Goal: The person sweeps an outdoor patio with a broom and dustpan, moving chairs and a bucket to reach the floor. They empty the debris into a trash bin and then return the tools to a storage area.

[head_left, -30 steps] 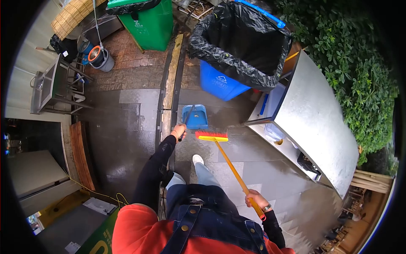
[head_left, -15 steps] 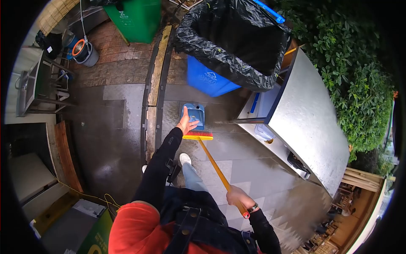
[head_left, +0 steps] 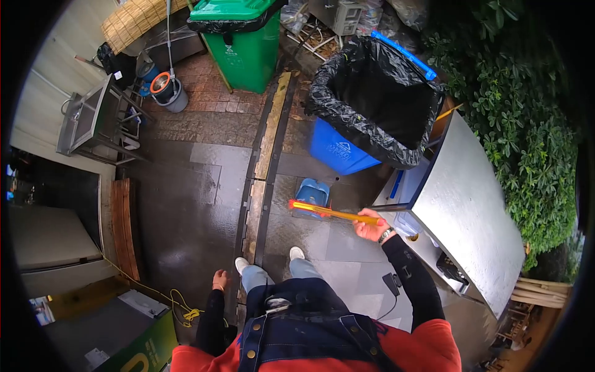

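Note:
My right hand (head_left: 370, 225) is closed around the handle of a broom (head_left: 344, 216) with a yellow head and red bristles. The handle points left, away from me, and the broom head overlaps the front of a blue dustpan (head_left: 313, 191). That dustpan stands on the wet paving in front of the blue bin. Down at my left side, my left hand (head_left: 220, 279) hangs with loose fingers and nothing in it, beside my white shoe.
A blue bin (head_left: 338, 149) lined with a black bag stands ahead, and a green bin (head_left: 245, 56) is farther back. To the right are a metal-topped table (head_left: 468, 204) and a hedge (head_left: 527, 142). A raised floor strip (head_left: 254, 217) runs forward. Buckets (head_left: 170, 93) stand back left.
My left hand has left the dustpan and dropped to my left side. My right hand has moved forward and up, swinging the broom handle nearly level. The view has tilted up.

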`<state>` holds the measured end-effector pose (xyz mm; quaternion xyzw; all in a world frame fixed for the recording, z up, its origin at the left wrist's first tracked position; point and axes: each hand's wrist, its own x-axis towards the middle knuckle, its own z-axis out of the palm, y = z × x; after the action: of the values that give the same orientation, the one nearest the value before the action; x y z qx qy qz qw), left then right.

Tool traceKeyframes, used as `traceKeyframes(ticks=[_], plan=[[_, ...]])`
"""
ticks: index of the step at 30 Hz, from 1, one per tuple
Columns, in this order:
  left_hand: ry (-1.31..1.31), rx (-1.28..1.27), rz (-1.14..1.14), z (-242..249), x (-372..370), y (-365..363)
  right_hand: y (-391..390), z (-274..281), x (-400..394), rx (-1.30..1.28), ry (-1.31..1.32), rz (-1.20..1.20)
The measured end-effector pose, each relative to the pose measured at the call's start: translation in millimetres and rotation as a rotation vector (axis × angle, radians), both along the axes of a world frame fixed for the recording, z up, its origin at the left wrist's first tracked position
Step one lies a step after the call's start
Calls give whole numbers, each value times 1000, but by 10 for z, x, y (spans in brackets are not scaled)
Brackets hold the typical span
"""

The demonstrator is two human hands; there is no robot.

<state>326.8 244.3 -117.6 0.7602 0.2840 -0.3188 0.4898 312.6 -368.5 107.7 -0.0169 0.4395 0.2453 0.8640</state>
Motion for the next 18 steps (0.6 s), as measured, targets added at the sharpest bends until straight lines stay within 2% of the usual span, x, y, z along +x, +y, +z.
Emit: traceKeyframes(ticks=[1, 2, 4, 5, 6, 9, 10, 11, 13, 15, 16, 18], plan=[[97, 92, -49, 121, -154, 357, -90, -55, 164, -60, -38, -7], [265, 155, 57, 605, -273, 409, -180, -111, 324, -119, -77, -14], [248, 229, 163, 979, -569, 653, -360, -219, 657, -216, -79, -144], [249, 222, 180, 1123, -701, 741, -504, -476, 751, -195, -103, -306], [252, 217, 207, 1281, -847, 821, -525, -502, 847, -290, -239, -446], [253, 174, 369, 1502, -1333, 951, -489, -128, 1054, -309, -160, -376], [227, 173, 367, 1527, -1540, 981, -511, -178, 1048, -408, -234, -319], [248, 184, 401, 1550, -1721, 979, -440, -115, 1053, -620, -181, -257], [266, 171, 482, 1569, -2039, 890, -510, -434, 959, -889, -154, -142], [381, 111, 482, 1592, -2294, 793, -493, -813, 783, -1029, -48, -124], [416, -5, 613, 1524, -2482, 794, -310, -831, 679, -1164, 66, -92], [509, -54, 609, 1540, -2711, 748, 127, -874, 447, -1360, 215, -29]])
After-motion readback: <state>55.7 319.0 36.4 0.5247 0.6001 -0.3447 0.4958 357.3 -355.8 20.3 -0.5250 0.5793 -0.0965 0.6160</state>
